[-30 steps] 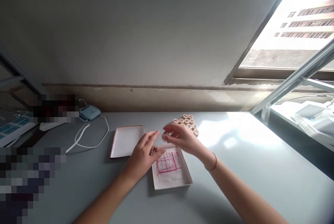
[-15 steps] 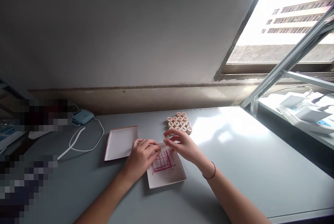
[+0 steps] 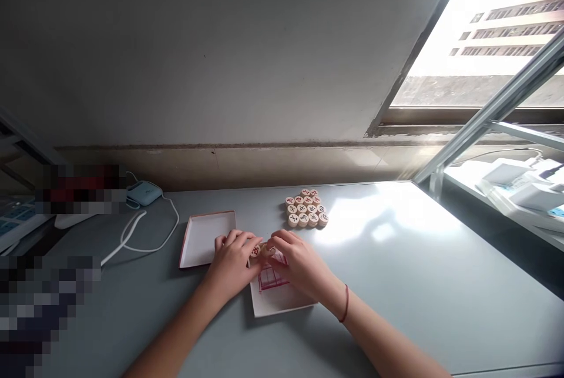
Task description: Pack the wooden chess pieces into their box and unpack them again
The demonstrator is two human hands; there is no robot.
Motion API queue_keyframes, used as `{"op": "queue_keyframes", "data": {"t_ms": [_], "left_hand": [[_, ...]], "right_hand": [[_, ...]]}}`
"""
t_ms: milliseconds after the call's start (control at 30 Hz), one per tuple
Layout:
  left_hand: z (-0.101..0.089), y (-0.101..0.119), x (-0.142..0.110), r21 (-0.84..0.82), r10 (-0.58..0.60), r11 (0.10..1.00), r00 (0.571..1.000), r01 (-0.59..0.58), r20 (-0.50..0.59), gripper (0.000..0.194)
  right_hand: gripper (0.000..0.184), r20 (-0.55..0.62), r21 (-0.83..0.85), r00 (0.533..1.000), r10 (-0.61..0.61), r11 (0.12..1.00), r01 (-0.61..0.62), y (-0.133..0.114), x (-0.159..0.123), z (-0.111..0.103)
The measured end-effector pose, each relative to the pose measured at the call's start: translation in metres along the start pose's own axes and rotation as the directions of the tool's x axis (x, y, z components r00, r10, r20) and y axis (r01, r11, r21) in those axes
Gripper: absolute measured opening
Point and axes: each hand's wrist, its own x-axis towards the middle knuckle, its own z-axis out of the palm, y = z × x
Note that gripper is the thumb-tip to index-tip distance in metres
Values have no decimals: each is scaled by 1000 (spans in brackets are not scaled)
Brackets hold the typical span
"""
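A shallow white box half (image 3: pixel 282 305) with a pink grid drawn inside lies in front of me. Over its far left corner, my left hand (image 3: pixel 233 260) has curled fingers and thumb around a round wooden Chinese chess piece (image 3: pixel 255 251) with a red character. Right beside it, my right hand (image 3: pixel 297 263) pinches another Chinese chess piece (image 3: pixel 267 251), partly covered by the fingers. Behind the hands, several more Chinese chess pieces (image 3: pixel 313 219) stand stacked close together on the table, faces up, with red or dark characters.
A second shallow box half (image 3: pixel 207 237) lies on the left of the grey table (image 3: pixel 396 295). Farther left are a light blue device (image 3: pixel 144 193) and a looped white cable (image 3: pixel 152 251). A wall backs the table; a shelf with white devices (image 3: pixel 524 187) stands right.
My right hand has moved left and down from near the stacked pieces, bringing its piece beside the one at my left hand. The left hand stays almost in place.
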Motion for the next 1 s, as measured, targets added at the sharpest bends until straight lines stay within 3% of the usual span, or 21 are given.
{"op": "queue_keyframes", "data": {"t_ms": [167,767,1000], "left_hand": [[3,0,0,-26,-19,999,999,20,29,36],[4,0,-1,-40,-38,998,999,39,31,31],[2,2,0,-32,-51,998,997,53,51,31]], "right_hand": [[15,-14,-108,998,-69,992,67,3,0,8],[16,25,-85,996,-88,992,90,1,-1,5],[16,-65,-60,990,-122,991,118,4,0,6]]}}
